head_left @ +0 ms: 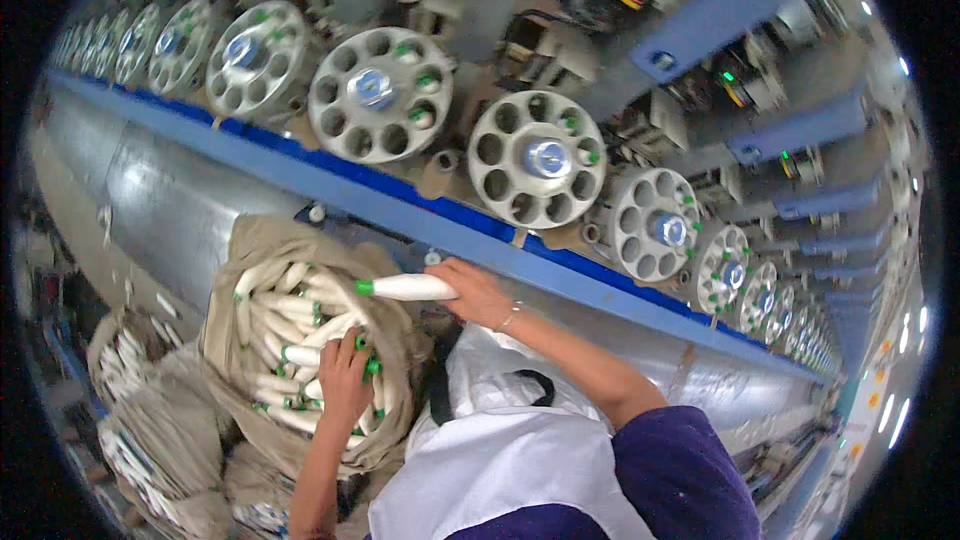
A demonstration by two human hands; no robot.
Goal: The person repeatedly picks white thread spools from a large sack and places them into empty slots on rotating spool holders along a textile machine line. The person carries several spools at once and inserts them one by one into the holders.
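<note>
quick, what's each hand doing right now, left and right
Left hand: down in the sack of bobbins, fingers curled over them; a firm grip cannot be told.
Right hand: closed on a white bobbin with a green tip.

Round perforated magazine discs along the blue rail: at least twelve in view (the far ones at either end blur together, so an exact count cannot be given). Sacks of bobbins: one open sack beside the rail, plus roughly three more at lower left. Bobbins, white with green tips: too many to count; one held bobbin apart from the rest. Hands: two.
</note>
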